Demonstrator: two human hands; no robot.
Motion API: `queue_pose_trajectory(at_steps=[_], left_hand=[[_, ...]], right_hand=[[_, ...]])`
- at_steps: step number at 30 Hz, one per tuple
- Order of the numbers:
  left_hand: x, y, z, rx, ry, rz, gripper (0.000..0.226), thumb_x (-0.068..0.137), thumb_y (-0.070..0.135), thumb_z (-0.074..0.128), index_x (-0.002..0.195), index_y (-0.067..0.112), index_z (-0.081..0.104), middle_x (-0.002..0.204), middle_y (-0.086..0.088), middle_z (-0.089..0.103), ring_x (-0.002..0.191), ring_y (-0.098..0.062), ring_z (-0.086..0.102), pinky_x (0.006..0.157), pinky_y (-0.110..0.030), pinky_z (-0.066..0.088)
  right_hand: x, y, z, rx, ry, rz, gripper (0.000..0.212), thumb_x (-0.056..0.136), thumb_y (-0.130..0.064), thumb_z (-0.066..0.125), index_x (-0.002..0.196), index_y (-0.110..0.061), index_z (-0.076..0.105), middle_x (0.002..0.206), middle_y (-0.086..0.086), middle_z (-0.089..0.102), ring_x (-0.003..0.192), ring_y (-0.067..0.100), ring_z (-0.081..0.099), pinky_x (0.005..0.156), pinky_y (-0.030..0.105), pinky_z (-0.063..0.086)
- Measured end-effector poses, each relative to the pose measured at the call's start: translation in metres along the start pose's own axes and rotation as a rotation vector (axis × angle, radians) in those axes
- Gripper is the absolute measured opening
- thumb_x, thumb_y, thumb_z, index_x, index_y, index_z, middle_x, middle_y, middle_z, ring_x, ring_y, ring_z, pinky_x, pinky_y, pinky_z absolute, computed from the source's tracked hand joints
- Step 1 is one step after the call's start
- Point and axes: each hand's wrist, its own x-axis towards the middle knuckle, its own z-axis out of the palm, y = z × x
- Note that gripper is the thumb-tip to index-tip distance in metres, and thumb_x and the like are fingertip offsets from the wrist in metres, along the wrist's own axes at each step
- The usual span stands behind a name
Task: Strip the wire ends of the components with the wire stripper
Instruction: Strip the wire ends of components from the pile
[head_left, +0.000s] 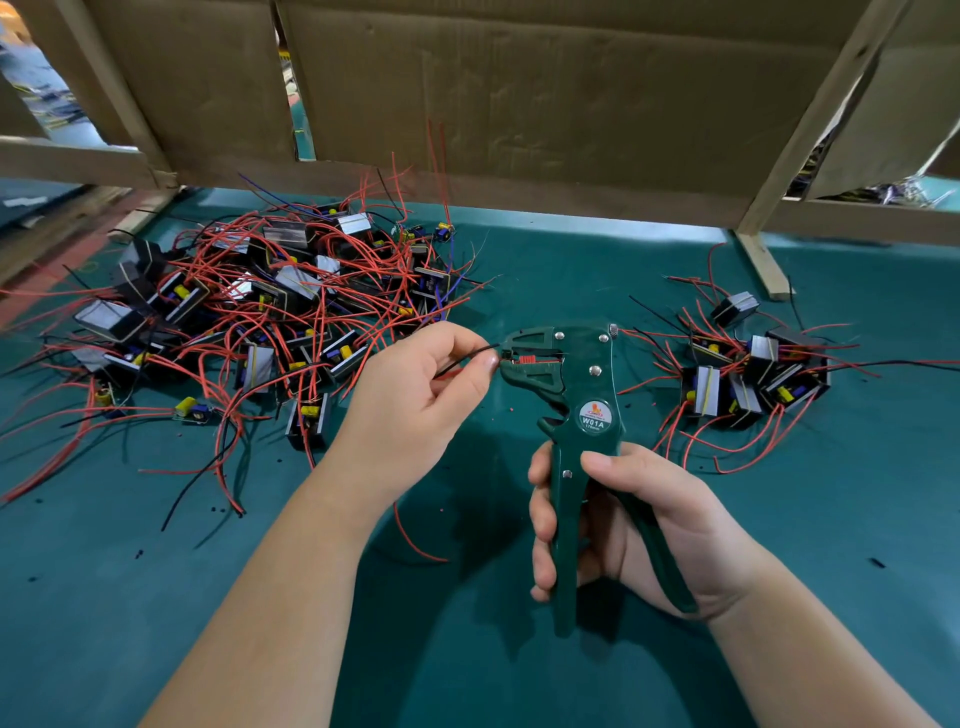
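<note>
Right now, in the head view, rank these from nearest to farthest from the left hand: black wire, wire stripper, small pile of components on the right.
1. black wire: pinched in the left hand.
2. wire stripper: just right, head at the wire's tip.
3. small pile of components: far right.

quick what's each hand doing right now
Left hand: closed, pinching a thin black wire into the tool's mouth.
Right hand: closed around the handles of the dark green wire stripper.

The right hand (623, 525) is gripping the green wire stripper (582, 415) upright while the left hand (415, 395) is pinching a black wire (467, 358) into its jaws above the teal surface (467, 649).
</note>
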Motion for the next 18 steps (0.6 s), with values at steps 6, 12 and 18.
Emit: queue_pose_trajectory(at_steps=[6,12,18], left_hand=[[-0.001,0.0,0.0,0.035,0.004,0.025,0.01,0.091,0.021,0.054,0.086,0.014,0.06,0.054,0.017,0.047,0.046,-0.001,0.038,0.05,-0.007,0.028],[-0.001,-0.008,0.001,-0.046,-0.01,-0.131,0.031,0.09,0.052,0.036,0.093,0.023,0.046,0.056,0.009,0.037,0.054,-0.013,0.033,0.052,-0.03,0.029],[-0.002,-0.012,0.013,0.199,-0.012,-0.178,0.023,0.101,0.022,0.043,0.084,0.027,0.057,0.05,0.018,0.047,0.047,-0.003,0.04,0.048,-0.015,0.03]], right_hand=[[0.001,0.001,0.003,0.0,0.043,-0.013,0.045,0.068,-0.042,0.081,0.094,-0.008,0.064,0.076,0.018,0.059,0.06,0.034,0.061,0.065,0.049,0.054],[0.01,0.011,0.016,-0.053,0.343,-0.081,0.042,0.073,-0.05,0.067,0.078,-0.011,0.053,0.057,0.011,0.046,0.037,0.024,0.043,0.046,0.034,0.046],[0.018,0.009,0.012,0.102,0.398,-0.23,0.031,0.073,-0.034,0.068,0.089,-0.009,0.061,0.074,0.014,0.06,0.059,0.032,0.06,0.06,0.046,0.055]])
